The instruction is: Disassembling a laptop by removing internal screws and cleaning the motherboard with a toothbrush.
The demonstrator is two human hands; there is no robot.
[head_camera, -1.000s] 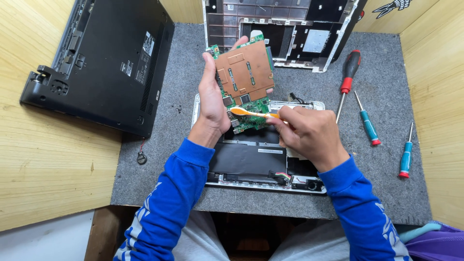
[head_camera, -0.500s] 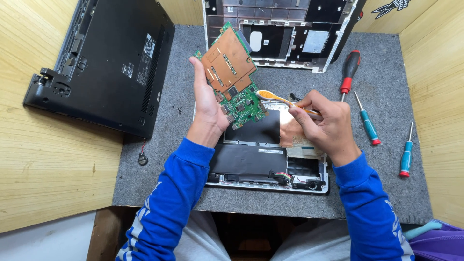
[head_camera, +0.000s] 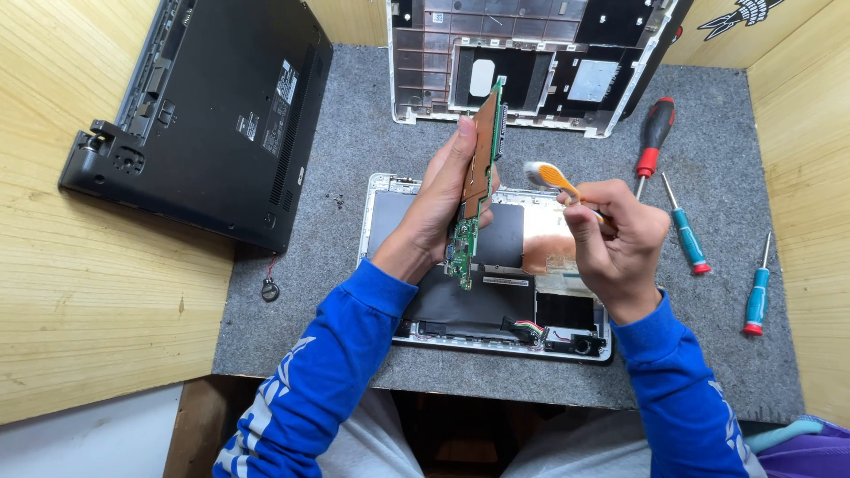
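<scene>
My left hand (head_camera: 440, 202) holds a green circuit board (head_camera: 476, 190) with a copper-coloured sheet on one side, turned edge-on and upright above an opened white laptop base (head_camera: 482, 265). My right hand (head_camera: 617, 241) grips an orange-handled brush (head_camera: 551, 175), its pale bristles just right of the board and not touching it. Both sleeves are blue.
A closed black laptop (head_camera: 212, 115) lies upside down at the left. A white laptop shell (head_camera: 531, 62) sits at the back. A red-and-black screwdriver (head_camera: 651, 142) and two teal ones (head_camera: 686, 228) (head_camera: 755, 296) lie at the right. A coin cell (head_camera: 270, 289) rests on the grey mat.
My left hand has rotated the board from flat-facing to edge-on and lifted it. My right hand has raised the brush up beside the board's right side.
</scene>
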